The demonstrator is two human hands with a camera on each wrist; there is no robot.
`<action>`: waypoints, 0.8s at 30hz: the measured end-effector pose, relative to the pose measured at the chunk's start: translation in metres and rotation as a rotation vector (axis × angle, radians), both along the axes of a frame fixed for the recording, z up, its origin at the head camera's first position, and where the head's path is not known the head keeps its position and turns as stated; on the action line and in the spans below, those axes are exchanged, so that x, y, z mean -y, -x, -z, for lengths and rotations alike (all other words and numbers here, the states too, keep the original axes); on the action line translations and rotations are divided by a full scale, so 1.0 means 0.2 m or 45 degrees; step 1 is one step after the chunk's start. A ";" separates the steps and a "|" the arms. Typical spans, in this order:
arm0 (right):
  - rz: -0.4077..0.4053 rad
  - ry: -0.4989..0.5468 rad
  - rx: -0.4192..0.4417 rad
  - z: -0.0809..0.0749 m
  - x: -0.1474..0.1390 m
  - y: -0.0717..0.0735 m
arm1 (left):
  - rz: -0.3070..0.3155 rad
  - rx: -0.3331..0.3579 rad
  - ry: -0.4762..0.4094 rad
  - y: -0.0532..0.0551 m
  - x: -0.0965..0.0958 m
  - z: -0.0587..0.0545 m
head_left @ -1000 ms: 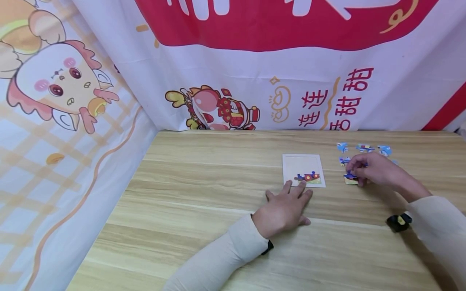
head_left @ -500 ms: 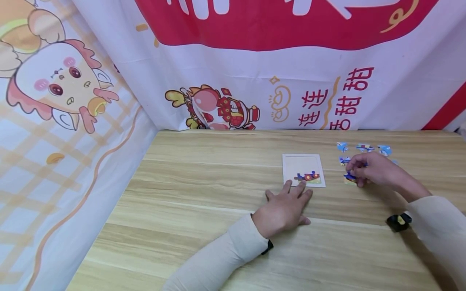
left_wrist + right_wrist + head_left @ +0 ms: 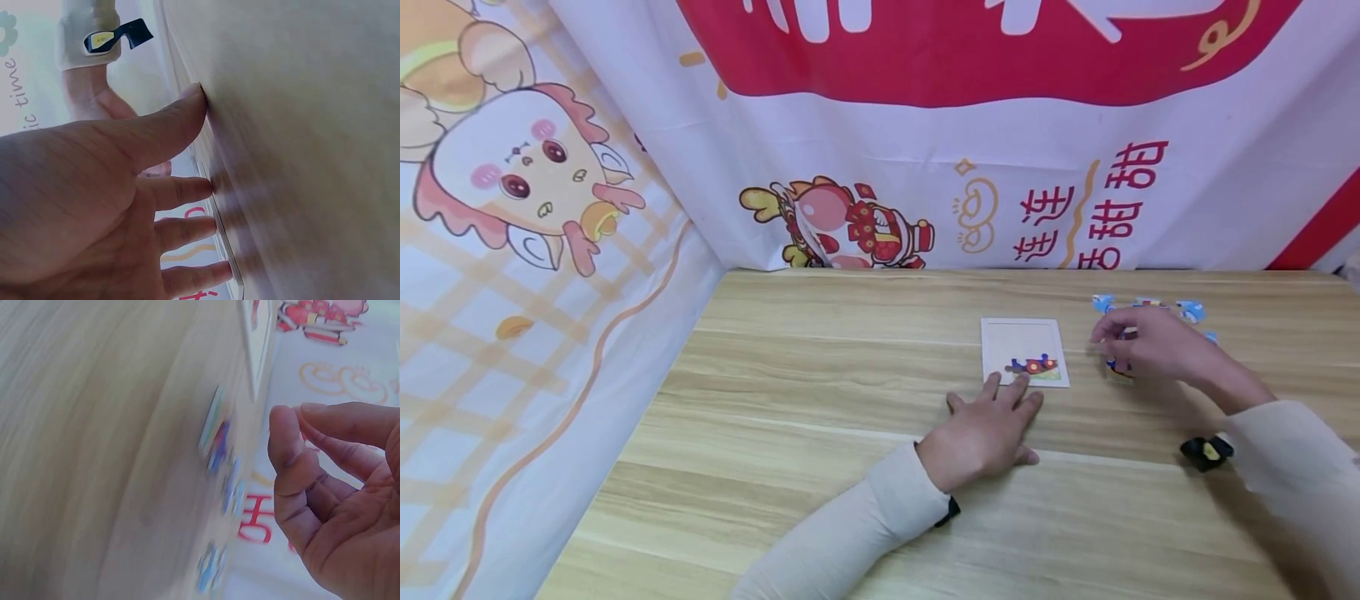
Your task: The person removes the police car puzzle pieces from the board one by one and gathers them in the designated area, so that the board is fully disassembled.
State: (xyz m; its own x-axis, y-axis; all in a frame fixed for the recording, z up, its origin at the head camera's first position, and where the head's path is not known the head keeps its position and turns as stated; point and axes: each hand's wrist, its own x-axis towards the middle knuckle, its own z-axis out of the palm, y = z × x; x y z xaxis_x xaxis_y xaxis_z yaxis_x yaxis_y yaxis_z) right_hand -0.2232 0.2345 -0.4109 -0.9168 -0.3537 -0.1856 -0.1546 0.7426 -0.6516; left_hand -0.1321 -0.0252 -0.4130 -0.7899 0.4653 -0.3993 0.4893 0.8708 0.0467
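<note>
A small white puzzle tray (image 3: 1007, 335) lies flat on the wooden table. Colourful joined jigsaw pieces (image 3: 1036, 367) with red and blue printing fill its lower right part. My left hand (image 3: 981, 440) rests palm down with fingers spread, the fingertips on the tray's near edge. To the right, my right hand (image 3: 1157, 343) hovers over loose pieces with its fingers curled. In the right wrist view its thumb and index tips come together, and I see nothing between them. A loose jigsaw piece (image 3: 215, 434) lies on the table below, blurred.
More loose pieces lie behind and under my right hand, among them blue ones (image 3: 1190, 311) and a blue-white one (image 3: 1102, 302); some are partly hidden. A printed cloth (image 3: 865, 133) hangs along the table's back edge.
My right hand has lifted off the jigsaw piece at the near left of the loose group and shifted slightly left. That piece stays on the table. My left hand has not moved.
</note>
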 end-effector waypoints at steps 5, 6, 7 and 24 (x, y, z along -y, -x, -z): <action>-0.057 0.066 -0.016 -0.02 0.12 -0.01 | -0.003 0.005 -0.038 0.00 0.02 -0.01; -0.065 0.066 -0.020 -0.02 0.14 -0.01 | -0.004 0.007 -0.048 0.00 0.02 -0.01; -0.073 0.067 -0.023 -0.02 0.16 -0.01 | -0.005 0.009 -0.058 0.00 0.03 -0.01; -0.154 0.111 0.047 0.04 0.36 0.05 | -0.028 0.039 -0.070 0.03 0.15 -0.01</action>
State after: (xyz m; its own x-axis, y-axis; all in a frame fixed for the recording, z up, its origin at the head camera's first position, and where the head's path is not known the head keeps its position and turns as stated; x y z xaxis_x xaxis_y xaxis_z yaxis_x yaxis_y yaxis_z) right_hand -0.2324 0.1627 -0.4194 -0.8595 -0.4775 -0.1824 -0.2143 0.6606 -0.7195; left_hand -0.1373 -0.0547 -0.4120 -0.7878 0.4703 -0.3978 0.4680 0.8769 0.1099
